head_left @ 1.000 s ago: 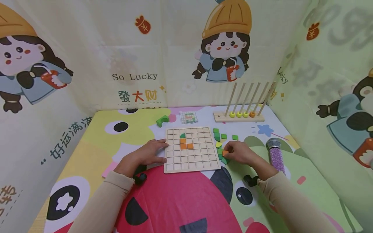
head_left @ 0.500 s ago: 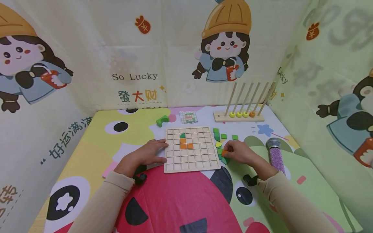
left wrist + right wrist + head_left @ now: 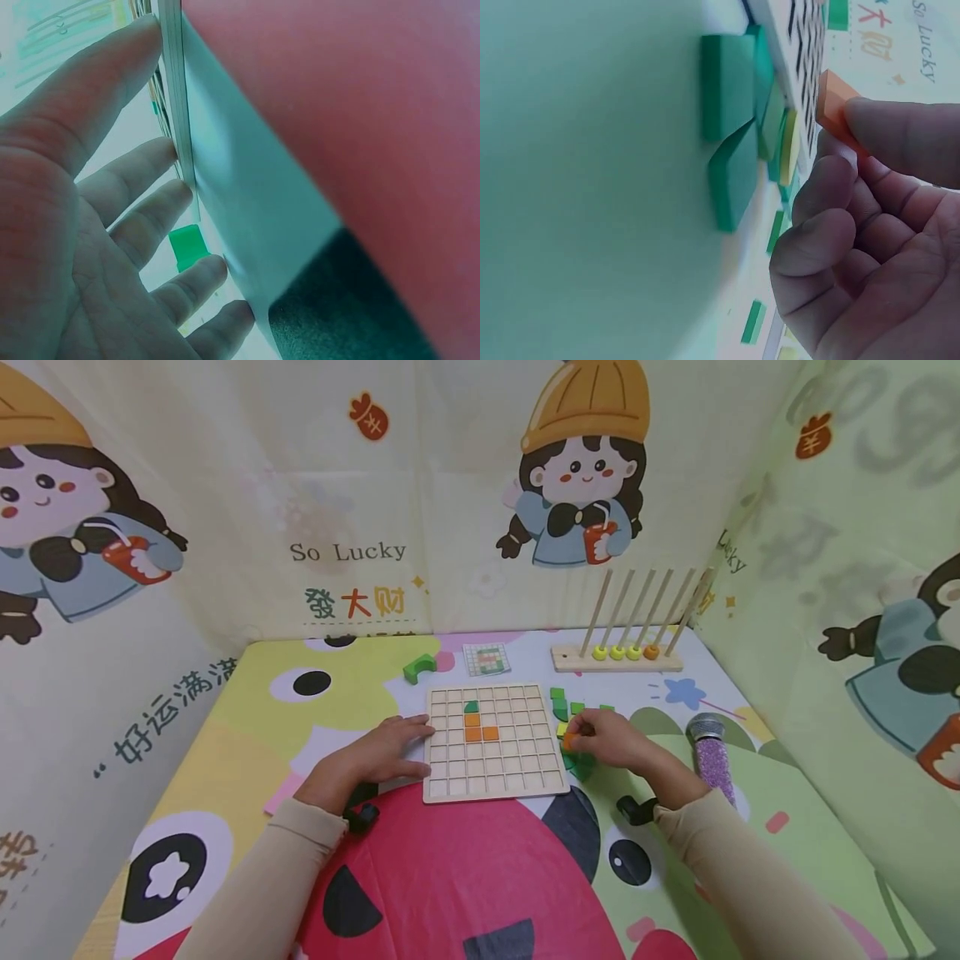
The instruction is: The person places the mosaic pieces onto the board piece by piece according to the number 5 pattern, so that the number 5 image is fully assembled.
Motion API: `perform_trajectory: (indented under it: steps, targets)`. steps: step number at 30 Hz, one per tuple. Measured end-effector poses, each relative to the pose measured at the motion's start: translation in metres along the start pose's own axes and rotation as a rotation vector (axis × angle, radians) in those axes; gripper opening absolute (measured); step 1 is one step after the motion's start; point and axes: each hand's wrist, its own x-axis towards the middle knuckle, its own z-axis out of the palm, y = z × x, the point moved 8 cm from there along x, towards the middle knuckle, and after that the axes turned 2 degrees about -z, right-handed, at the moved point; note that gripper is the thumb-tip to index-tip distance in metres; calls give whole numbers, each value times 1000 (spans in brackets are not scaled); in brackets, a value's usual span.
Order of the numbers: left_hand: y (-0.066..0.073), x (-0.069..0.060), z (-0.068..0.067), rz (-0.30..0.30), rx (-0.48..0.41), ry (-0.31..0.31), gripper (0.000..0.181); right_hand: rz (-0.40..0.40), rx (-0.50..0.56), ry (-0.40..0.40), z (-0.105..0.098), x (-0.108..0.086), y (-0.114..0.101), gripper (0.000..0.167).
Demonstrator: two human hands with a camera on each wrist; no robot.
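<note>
Cartoon-printed curtains (image 3: 450,477) rise around a bright tablecloth (image 3: 450,877), and on it lies a wooden grid board (image 3: 519,762). Against the board's left edge I see the person's left hand (image 3: 386,752), fingers extended, clasping nothing. Just off its right edge, the right hand (image 3: 609,741) pinches an orange block (image 3: 834,105) near some green pieces (image 3: 729,86). Three orange squares (image 3: 472,734) sit inside the board; a patterned card (image 3: 487,660) lies just beyond its far edge.

The card (image 3: 487,659) lies behind the grid board (image 3: 517,762).
</note>
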Motion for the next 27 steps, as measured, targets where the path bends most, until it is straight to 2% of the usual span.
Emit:
perform_trajectory:
  steps: [5,13,27]
  targets:
    - [0,1,2,21,6,7,72,-40,65,-30,4,8,-8,13]
    - [3,1,1,23,8,12,72,-83,101,-52,14,25,-21,12]
    - [0,0,2,-3,-1,4,74,-78,118,-65,32,51,-49,10]
